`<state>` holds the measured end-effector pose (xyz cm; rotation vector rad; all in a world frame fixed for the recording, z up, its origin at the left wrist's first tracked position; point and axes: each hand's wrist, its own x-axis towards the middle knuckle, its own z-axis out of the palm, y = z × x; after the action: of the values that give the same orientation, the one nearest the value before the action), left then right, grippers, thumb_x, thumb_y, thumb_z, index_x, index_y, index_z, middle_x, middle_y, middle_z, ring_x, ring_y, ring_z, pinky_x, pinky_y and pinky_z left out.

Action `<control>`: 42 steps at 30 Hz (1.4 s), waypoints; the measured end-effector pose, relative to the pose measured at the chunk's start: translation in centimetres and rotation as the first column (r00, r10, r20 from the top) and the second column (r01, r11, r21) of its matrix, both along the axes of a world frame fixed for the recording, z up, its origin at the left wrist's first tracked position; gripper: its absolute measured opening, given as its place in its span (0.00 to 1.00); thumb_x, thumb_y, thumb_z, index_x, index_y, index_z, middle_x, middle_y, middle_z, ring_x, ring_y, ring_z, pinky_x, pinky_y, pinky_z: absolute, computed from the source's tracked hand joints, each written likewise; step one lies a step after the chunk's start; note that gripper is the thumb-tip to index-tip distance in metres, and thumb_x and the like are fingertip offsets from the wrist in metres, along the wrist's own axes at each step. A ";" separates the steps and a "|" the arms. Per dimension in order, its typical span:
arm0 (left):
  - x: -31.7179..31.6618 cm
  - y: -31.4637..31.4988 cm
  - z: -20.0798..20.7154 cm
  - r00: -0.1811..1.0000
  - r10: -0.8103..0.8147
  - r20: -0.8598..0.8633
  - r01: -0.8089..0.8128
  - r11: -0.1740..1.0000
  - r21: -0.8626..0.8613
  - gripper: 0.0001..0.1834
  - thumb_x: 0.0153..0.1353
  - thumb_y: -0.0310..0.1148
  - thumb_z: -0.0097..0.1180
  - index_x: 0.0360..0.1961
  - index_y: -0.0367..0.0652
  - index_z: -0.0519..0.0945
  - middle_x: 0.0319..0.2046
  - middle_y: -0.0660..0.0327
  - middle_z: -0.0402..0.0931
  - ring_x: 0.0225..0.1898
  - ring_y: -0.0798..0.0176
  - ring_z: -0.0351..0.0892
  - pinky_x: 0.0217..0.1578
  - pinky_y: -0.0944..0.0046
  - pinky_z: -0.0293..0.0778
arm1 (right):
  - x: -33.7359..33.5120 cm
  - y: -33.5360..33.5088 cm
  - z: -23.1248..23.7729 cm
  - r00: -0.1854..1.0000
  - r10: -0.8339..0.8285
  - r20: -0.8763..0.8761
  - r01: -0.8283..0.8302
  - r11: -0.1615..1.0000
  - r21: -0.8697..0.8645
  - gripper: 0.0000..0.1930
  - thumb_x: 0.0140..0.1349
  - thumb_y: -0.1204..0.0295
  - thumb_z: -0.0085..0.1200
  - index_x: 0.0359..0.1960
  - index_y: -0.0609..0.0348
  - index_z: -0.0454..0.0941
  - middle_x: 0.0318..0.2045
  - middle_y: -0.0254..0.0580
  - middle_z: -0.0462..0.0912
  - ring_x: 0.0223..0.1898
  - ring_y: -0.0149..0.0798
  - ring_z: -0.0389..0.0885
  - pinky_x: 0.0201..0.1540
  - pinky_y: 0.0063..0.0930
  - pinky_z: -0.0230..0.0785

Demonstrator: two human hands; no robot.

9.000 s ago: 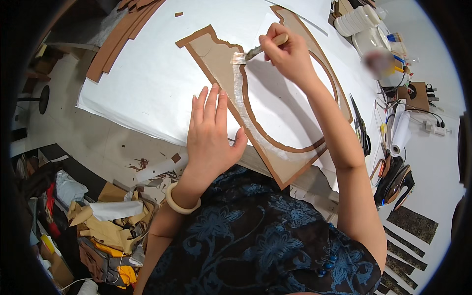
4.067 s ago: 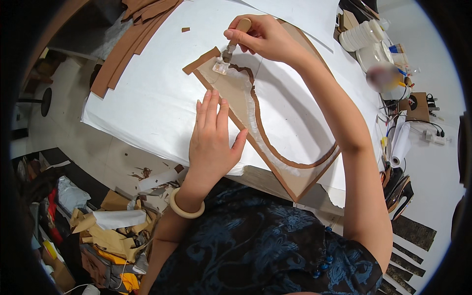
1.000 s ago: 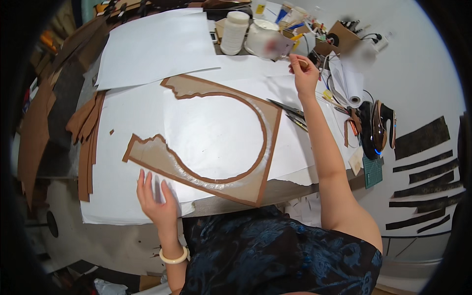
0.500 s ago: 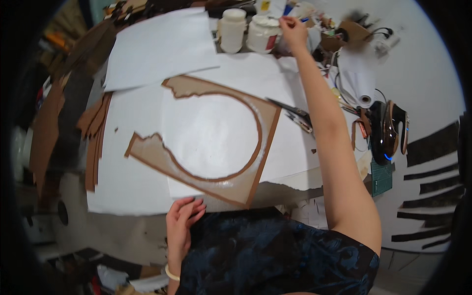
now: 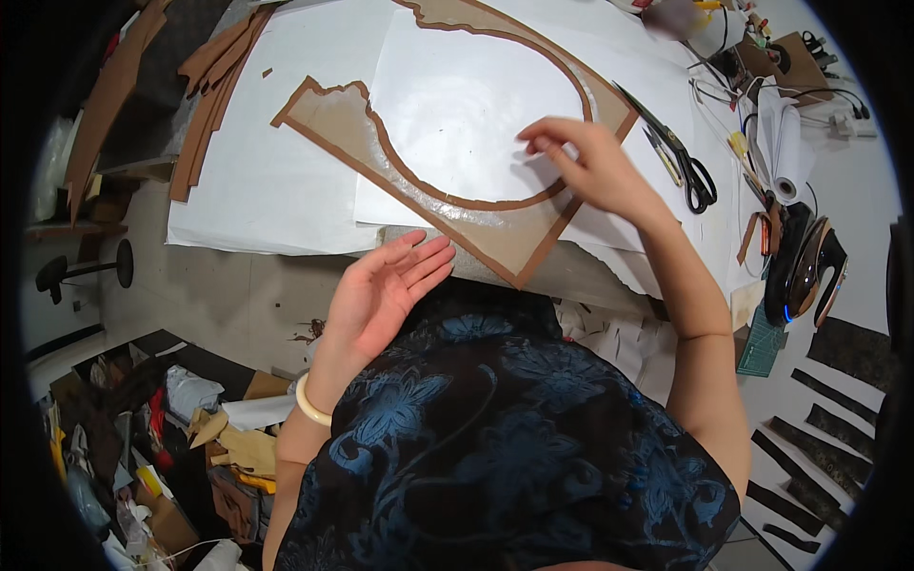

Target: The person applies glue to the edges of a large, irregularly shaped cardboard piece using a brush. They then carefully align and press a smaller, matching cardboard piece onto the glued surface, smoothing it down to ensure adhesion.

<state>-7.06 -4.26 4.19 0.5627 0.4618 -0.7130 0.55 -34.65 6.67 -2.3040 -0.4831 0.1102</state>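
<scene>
A flat panel (image 5: 519, 243), beige inside with brown edging, lies on white paper (image 5: 252, 181) at the table's front. A large rounded cutout opens through it, and a whitish shiny smear follows the curved inner border. My left hand (image 5: 381, 290) is open at the front edge, palm up, its fingertips beside the panel's lower border. Above the right part of the panel and its cutout hovers my right hand (image 5: 595, 171), thumb and index finger brought together. Whatever they may hold is too small to make out. Black-handled scissors (image 5: 681, 157) and a small pale-handled tool (image 5: 664, 157) lie to the right.
Brown strips (image 5: 205, 119) are stacked at the paper's left. An iron (image 5: 809, 271) with a blue light stands at the right, above a green cutting mat (image 5: 762, 343). A paper roll (image 5: 785, 157) and cables lie behind it. Scraps (image 5: 243, 447) pile up at lower left.
My right hand has come back from beside the white jars to above the panel. My left hand has turned palm up with fingers spread. The view has tilted down, so the jars are out of sight.
</scene>
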 end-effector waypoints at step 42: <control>2.7 8.5 -1.4 0.760 0.383 0.525 -0.614 0.689 0.385 0.18 0.75 0.31 0.45 0.62 0.37 0.64 0.50 0.56 0.77 0.48 0.67 0.77 0.48 0.66 0.76 | 2.9 -0.6 0.0 0.857 -0.067 -0.511 0.397 0.719 0.571 0.22 0.74 0.56 0.46 0.53 0.64 0.77 0.39 0.39 0.83 0.38 0.32 0.82 0.40 0.29 0.79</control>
<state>-4.38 4.29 2.79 1.0411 0.3969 0.1150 3.48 -35.26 6.72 -1.5301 0.0468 0.2977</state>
